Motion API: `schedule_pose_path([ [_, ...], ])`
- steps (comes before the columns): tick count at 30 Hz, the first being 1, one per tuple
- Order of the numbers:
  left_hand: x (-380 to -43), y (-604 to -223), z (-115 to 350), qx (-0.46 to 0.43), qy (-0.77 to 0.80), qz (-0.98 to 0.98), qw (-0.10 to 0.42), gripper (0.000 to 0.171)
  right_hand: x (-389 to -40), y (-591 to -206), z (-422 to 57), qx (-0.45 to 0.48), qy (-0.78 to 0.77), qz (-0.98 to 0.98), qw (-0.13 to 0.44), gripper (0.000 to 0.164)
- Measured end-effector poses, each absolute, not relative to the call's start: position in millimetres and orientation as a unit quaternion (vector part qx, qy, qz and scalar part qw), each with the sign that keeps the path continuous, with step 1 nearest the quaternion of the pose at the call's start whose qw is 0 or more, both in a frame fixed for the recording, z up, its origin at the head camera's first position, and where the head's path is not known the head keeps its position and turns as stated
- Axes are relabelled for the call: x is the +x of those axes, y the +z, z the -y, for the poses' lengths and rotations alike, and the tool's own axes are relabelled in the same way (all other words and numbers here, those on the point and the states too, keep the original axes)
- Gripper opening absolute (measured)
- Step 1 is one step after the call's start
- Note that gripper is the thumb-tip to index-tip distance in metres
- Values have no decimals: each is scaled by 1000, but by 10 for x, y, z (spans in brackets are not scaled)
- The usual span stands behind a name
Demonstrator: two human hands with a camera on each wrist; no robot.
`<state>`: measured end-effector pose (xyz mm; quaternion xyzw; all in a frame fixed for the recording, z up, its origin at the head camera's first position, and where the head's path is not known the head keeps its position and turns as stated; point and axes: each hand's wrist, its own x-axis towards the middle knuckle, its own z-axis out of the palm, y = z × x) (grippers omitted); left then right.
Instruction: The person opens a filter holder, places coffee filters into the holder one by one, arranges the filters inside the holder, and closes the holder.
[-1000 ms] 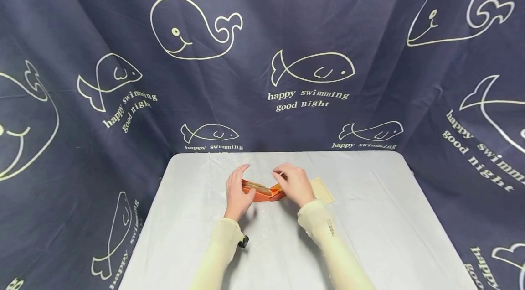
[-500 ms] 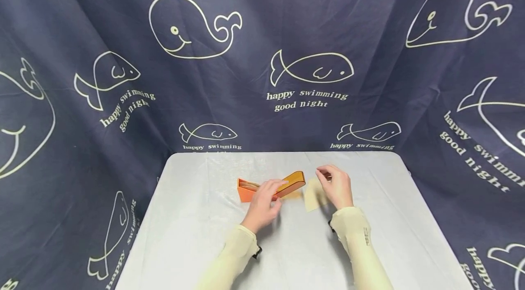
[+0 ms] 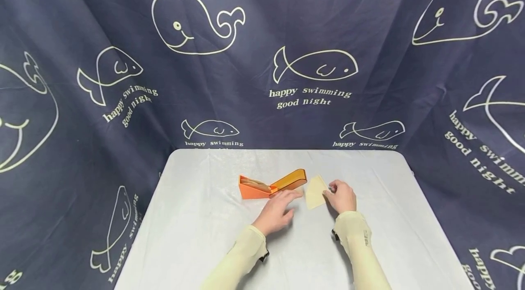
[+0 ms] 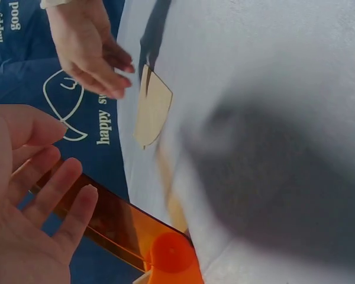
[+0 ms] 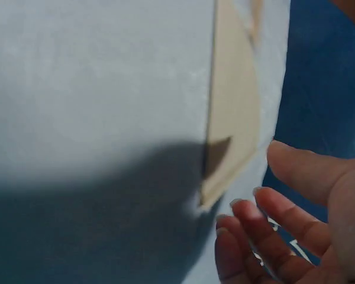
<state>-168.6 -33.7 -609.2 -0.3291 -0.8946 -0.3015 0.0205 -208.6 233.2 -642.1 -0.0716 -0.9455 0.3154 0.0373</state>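
A fan-shaped tan paper coffee filter (image 3: 316, 193) lies flat on the white table. At its right edge is my right hand (image 3: 342, 198), fingers loosely bent; the right wrist view shows its thumb (image 5: 302, 171) and fingers spread apart, just off the filter. My left hand (image 3: 276, 213) hovers with relaxed fingers in front of the filter case, near its raised amber see-through lid (image 3: 290, 180). The case's orange body (image 3: 254, 192) holds several tan filters (image 3: 256, 184). In the left wrist view, the left fingers (image 4: 53, 183) overlap the lid without visibly gripping it.
The white-covered table (image 3: 197, 235) has rounded far corners. A dark blue curtain (image 3: 262, 16) with whale and fish drawings hangs behind it and at both sides. An amber tint from the lid (image 4: 171, 183) falls on the tabletop.
My left hand has left the case and shifted right. My right hand has gone from the lid to the loose filter's right edge. The filter now lies slightly further left.
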Motion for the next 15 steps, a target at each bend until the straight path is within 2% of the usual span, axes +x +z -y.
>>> schedule_pose_path([
  [4, -1687, -6103, 336, -319, -312, 895, 2, 54, -2075, -6492, -2331, -81, 294, 952, 15, 38],
  [10, -1694, -6113, 357, -308, -322, 895, -8, 52, -2051, -6513, -2308, -94, 284, 954, 13, 39],
  [15, -1697, -6121, 378, -304, -321, 897, -16, 52, -2034, -6514, -2297, -98, 295, 950, 24, 26],
])
